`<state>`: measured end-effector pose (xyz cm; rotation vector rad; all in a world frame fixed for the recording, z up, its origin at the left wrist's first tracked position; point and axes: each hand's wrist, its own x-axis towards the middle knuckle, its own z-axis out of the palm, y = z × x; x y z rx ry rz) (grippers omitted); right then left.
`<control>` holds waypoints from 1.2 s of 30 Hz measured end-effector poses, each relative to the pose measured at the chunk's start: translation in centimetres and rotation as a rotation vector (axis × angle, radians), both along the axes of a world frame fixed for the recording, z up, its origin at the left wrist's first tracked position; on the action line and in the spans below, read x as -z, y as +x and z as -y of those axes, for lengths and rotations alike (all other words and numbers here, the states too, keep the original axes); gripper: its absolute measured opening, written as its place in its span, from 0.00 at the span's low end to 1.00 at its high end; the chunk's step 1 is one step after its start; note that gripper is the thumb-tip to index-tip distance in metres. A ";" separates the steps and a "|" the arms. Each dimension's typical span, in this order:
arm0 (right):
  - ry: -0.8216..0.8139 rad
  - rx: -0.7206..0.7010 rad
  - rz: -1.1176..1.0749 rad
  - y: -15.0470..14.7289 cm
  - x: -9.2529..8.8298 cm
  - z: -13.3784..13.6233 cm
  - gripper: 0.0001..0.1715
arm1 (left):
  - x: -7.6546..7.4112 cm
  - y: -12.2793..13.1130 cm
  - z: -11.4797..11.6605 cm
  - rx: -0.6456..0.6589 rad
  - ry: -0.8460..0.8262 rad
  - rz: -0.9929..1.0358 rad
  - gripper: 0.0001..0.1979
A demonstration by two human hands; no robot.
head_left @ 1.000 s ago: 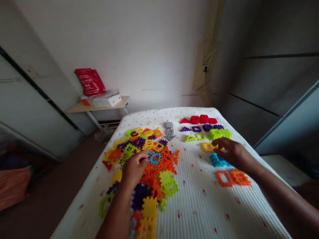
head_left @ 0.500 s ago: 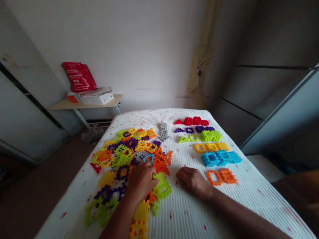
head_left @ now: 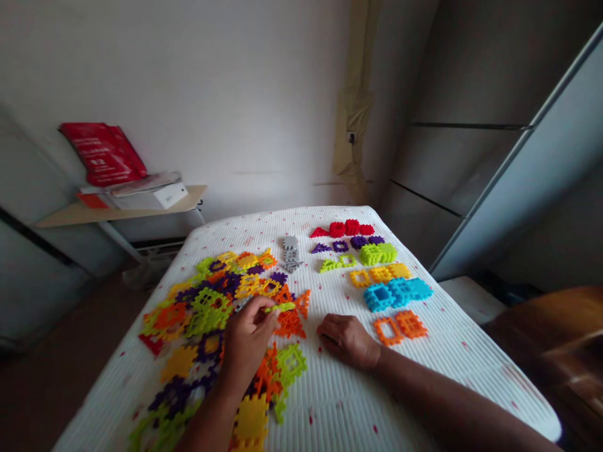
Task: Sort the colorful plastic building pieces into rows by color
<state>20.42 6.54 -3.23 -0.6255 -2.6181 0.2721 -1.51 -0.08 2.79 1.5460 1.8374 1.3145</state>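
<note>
Bedcover (head_left: pixel 348 389) white w/ red specks; tiles (head_left: pixel 409 324) orange, purple, lime, yellow.

A strip of white bedspread (head_left: pixel 313 376) runs up the middle of the frame between the heap of plastic tiles (head_left: pixel 202 307) at left and the sorted rows of tiles (head_left: pixel 372 276) at right. The right hand (head_left: pixel 347 342) rests in the strip's lower part, the left hand (head_left: pixel 247 342) over the heap's edge, and grey pieces (head_left: pixel 291 254) narrow it near the top.
</note>
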 end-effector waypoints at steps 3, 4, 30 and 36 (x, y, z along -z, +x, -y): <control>-0.042 0.005 -0.022 -0.1 -0.2 0.1 0.11 | 0.3 0.4 -0.6 0.025 0.154 0.031 0.03; -0.054 0.005 -0.030 -0.1 -0.3 0.1 0.12 | 0.4 0.5 -0.7 0.035 0.197 0.013 0.03; -0.065 0.042 -0.205 -0.6 -3.0 0.0 0.12 | 2.5 1.2 -0.5 -0.034 0.094 0.306 0.24; 0.165 0.138 -0.025 -4.3 -5.9 0.8 0.31 | 2.1 1.2 -0.5 -0.033 0.064 0.493 0.30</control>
